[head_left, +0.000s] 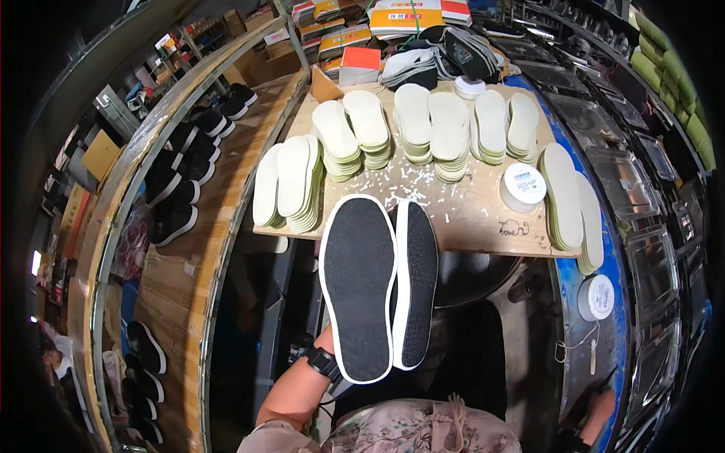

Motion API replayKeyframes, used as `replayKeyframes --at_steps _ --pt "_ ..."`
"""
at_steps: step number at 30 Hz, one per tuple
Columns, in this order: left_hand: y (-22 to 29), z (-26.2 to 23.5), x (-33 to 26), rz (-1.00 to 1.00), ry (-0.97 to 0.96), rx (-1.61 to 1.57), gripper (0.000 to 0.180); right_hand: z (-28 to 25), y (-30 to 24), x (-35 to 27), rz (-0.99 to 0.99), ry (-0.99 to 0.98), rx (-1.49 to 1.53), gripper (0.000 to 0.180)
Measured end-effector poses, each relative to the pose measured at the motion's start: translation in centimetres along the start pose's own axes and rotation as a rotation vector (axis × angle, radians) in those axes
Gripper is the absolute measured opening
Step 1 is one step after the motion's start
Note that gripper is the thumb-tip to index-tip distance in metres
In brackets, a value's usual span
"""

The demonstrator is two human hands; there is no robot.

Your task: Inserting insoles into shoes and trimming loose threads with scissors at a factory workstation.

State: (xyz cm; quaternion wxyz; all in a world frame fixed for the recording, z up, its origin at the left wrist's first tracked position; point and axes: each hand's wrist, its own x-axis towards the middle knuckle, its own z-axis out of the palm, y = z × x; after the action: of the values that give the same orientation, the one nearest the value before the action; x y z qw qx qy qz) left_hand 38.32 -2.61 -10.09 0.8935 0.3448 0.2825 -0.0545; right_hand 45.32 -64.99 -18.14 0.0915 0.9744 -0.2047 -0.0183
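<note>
A pair of black shoes with white rims is held up in front of me, dark soles facing me. The left shoe (359, 287) shows its whole sole; the right shoe (418, 283) is turned partly on its side, against the first. My left hand (326, 340) comes up behind them and grips them, its fingers hidden by the soles; a black watch is on that wrist. Low at the right edge, my right hand (599, 411) is in shadow beside the blue-edged bench, and its fingers cannot be made out. Stacks of cream insoles (449, 124) stand on the wooden board (483, 234) beyond the shoes.
Small white scraps (411, 185) litter the board. A round white tub (522, 187) stands on it, and another round white container (596, 297) lies by the blue edge. Dark shoes (174, 219) line the left shelf. Boxes (359, 64) and grey-black uppers (445, 57) are at the back.
</note>
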Motion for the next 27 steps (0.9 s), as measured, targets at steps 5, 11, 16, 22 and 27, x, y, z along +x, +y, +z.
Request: replayKeyframes --at_steps 5,11,16,22,27 --pt "0.3 1.9 0.4 -0.01 -0.05 -0.051 0.021 -10.0 -11.0 4.1 -0.298 0.035 0.424 0.04" --pt "0.0 3.3 4.4 0.824 0.113 1.158 0.025 -17.1 -26.6 7.2 -0.694 -0.2 0.565 0.038" --pt "1.1 3.8 5.4 0.533 0.263 1.489 0.029 -19.7 -37.9 5.9 -0.988 -0.287 0.703 0.032" --pt "12.2 -1.1 1.4 0.976 0.375 1.663 0.018 -24.6 -49.8 -2.5 -1.344 -0.438 0.761 0.027" --pt "21.1 -13.0 3.3 1.118 0.758 1.784 0.047 -25.9 -62.3 -13.6 -1.736 -0.212 0.662 0.032"
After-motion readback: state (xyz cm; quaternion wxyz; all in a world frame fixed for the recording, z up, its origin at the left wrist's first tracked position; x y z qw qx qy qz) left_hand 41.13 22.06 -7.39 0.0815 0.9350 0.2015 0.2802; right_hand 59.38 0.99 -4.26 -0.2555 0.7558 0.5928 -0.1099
